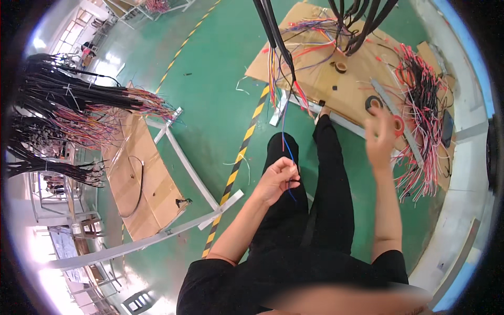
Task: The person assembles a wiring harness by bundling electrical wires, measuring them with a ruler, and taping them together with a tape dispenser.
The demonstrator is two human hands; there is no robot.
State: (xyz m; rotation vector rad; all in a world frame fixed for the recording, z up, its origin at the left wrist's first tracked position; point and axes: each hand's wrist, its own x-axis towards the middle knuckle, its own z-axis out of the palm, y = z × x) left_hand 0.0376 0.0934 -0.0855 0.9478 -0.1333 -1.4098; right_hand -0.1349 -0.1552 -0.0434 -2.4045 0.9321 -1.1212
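My left hand (276, 181), above my lap, has its fingers pinched on a thin blue wire (285, 137). The wire hangs from a black-sleeved cable (283, 50), and its tail dangles below my fingers. A short red wire end hangs beside it, just above the hand. My right hand (380, 140) is raised at the right, blurred, with its fingers apart and nothing visible in them. In the picture it lies beside a red tape roll (398, 125) and a black tape roll (373, 103) on the cardboard-topped table (310, 71).
Black, red and white wires (420, 100) are heaped at the table's right, beside a grey metal bar (396, 121). Another tape roll (340, 67) lies farther back. Leftward, black cable bundles (73, 89) hang over a second cardboard-topped table (139, 178). Striped tape (244, 142) crosses the green floor.
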